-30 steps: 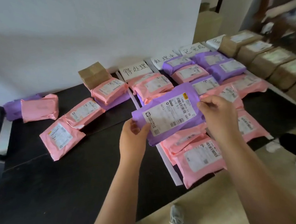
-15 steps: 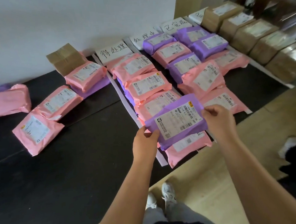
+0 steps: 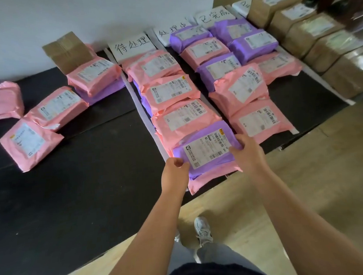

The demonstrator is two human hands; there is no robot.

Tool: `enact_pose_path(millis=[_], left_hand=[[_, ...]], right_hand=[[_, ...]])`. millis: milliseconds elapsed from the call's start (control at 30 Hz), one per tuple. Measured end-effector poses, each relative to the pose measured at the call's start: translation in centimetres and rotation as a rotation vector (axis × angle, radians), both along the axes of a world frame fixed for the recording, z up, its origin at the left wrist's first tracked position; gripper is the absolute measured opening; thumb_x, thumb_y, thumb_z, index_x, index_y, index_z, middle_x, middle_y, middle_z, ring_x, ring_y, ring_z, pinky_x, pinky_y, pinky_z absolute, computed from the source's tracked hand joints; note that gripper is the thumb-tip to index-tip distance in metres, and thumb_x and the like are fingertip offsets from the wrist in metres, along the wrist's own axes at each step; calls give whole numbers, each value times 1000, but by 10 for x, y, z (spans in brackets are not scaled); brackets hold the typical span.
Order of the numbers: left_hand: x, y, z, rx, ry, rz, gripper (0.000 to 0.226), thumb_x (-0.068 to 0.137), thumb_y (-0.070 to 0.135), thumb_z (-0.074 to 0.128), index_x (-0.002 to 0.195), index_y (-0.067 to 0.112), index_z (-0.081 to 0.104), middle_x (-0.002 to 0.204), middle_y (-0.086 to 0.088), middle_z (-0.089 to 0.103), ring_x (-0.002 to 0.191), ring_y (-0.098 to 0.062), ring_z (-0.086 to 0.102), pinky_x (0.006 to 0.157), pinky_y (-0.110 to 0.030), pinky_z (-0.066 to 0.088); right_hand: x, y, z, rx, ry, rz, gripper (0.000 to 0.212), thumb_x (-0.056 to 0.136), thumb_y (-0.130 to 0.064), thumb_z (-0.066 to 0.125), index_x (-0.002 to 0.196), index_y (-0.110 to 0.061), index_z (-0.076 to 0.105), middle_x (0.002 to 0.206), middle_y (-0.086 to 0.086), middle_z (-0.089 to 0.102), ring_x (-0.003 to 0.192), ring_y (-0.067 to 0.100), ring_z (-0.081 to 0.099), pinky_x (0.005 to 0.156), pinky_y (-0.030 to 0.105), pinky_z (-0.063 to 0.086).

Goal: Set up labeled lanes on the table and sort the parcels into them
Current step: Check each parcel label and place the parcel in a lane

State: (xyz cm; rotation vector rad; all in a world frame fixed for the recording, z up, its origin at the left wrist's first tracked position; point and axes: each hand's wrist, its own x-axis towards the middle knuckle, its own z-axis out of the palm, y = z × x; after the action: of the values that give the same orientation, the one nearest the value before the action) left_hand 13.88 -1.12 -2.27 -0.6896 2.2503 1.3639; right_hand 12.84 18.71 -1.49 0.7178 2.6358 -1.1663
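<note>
A purple parcel (image 3: 206, 149) with a white shipping label lies on a pink parcel (image 3: 208, 181) at the near end of the first lane. My left hand (image 3: 175, 169) grips its near left corner, and my right hand (image 3: 245, 153) holds its right edge. Behind it, pink parcels fill the lane up to a handwritten paper label (image 3: 130, 48). Two more lanes to the right hold pink and purple parcels under their own paper labels (image 3: 170, 30) (image 3: 213, 15). White tape strips (image 3: 142, 110) divide the lanes on the black table (image 3: 84, 195).
Unsorted pink parcels (image 3: 31, 143) (image 3: 58, 107) and a stacked pink-on-purple pair (image 3: 95, 78) lie on the table's left, beside a brown box (image 3: 66, 49) against the wall. Several brown cartons (image 3: 327, 45) line the far right. My shoes (image 3: 202, 231) stand on the wooden floor.
Both hands have lowered the purple parcel from mid-air down onto the pink parcel at the near end of the first lane. The view has tilted down and shifted.
</note>
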Motion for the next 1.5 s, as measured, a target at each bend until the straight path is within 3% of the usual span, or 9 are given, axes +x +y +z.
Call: enact_pose_path(millis=[133, 333, 467, 667, 733, 900, 1000, 1333, 1500], left_hand=[[8, 6, 0, -7, 23, 35, 13, 97, 23, 58, 110, 21, 54, 91, 14, 56, 75, -2, 56, 53, -14, 39], [11, 3, 7, -40, 77, 114, 32, 97, 24, 60, 129, 21, 57, 122, 6, 60, 72, 3, 52, 52, -11, 36], [10, -10, 21, -53, 125, 195, 40, 97, 24, 61, 136, 19, 54, 135, 1, 60, 90, -4, 58, 63, -16, 39], [11, -51, 40, -88, 174, 377, 44, 97, 23, 62, 139, 25, 52, 137, 3, 58, 105, -10, 62, 59, -13, 38], [13, -74, 43, -90, 188, 431, 45, 97, 22, 62, 140, 26, 51, 138, 3, 57, 111, -13, 60, 61, -14, 40], [12, -145, 45, -76, 197, 528, 43, 99, 24, 59, 141, 26, 51, 139, 5, 57, 74, 0, 55, 48, -12, 38], [11, -192, 44, -84, 196, 558, 42, 98, 25, 58, 140, 26, 52, 137, 6, 58, 70, 1, 54, 46, -10, 36], [-1, -370, 28, -144, 158, 570, 40, 98, 20, 55, 138, 21, 55, 134, 3, 61, 106, -15, 61, 76, -24, 43], [-25, -431, 12, -148, 115, 476, 43, 98, 16, 49, 140, 20, 52, 138, 2, 59, 116, -21, 59, 86, -29, 46]], right_hand=[[0, 10, -3, -6, -25, 52, 15, 96, -17, 61, 107, -25, 59, 87, -6, 64, 75, 15, 61, 57, 27, 41], [-8, 9, 13, -48, 73, 90, 47, 97, -28, 63, 141, -18, 50, 131, 1, 61, 116, 23, 60, 96, 46, 51], [-22, -4, 30, -45, 167, 112, 36, 99, -28, 59, 134, -21, 55, 128, 1, 61, 114, 22, 61, 94, 49, 53], [-39, -47, 46, -92, 290, 232, 33, 100, -21, 56, 133, -21, 60, 133, -2, 61, 110, 14, 59, 81, 24, 44], [-41, -70, 50, -113, 325, 282, 30, 100, -17, 55, 129, -18, 62, 131, -1, 61, 112, 11, 57, 85, 25, 42], [-48, -143, 57, -109, 344, 390, 20, 100, -21, 55, 117, -18, 65, 111, -4, 63, 101, 12, 56, 85, 26, 37], [-50, -193, 55, -124, 333, 433, 23, 99, -20, 57, 120, -22, 66, 116, -8, 64, 105, 7, 55, 89, 24, 38], [-64, -381, 32, -57, 173, 590, 34, 98, -20, 62, 132, -24, 60, 127, -7, 63, 115, 7, 59, 93, 20, 44], [-89, -452, 18, 76, 118, 608, 38, 98, -24, 60, 136, -22, 58, 131, -5, 62, 121, 13, 57, 103, 32, 47]])
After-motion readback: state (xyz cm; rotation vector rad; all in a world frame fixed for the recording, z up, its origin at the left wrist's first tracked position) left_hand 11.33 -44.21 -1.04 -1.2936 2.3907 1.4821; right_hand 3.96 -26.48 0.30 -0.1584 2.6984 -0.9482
